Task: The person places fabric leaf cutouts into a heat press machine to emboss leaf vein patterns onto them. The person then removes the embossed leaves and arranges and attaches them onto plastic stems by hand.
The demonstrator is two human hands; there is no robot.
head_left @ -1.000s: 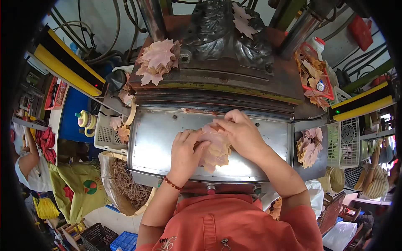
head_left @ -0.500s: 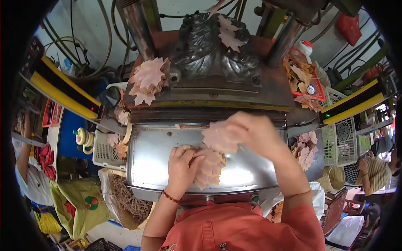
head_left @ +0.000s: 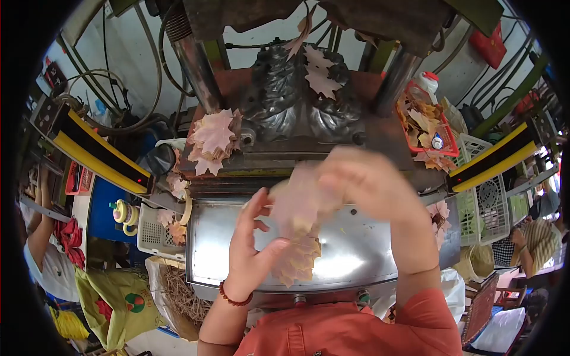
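Observation:
My right hand (head_left: 371, 187), smeared by motion, grips a pale pink maple leaf (head_left: 297, 204) that hangs over the metal tray. Fingers and thumb apart, my left hand (head_left: 252, 249) is open just left of that leaf. Whether its fingertips touch the leaf I cannot tell. Under both leaf and hands, a stack of pink maple leaves (head_left: 298, 258) with yellowish edges lies on the shiny metal tray (head_left: 362, 249), partly covered by my left thumb and the held leaf.
Behind the tray stands a press with a dark leaf-shaped mould (head_left: 291, 110), one leaf strip (head_left: 320, 71) on it. More leaves (head_left: 214, 139) are piled left of the mould. Yellow sensor bars (head_left: 98, 148) flank the press. A red basket (head_left: 448, 127) holds brown leaves.
My left hand has opened and come off the stack. My right hand has brought the leaf left, near it. The right sensor light went from green to red. The view has tilted up.

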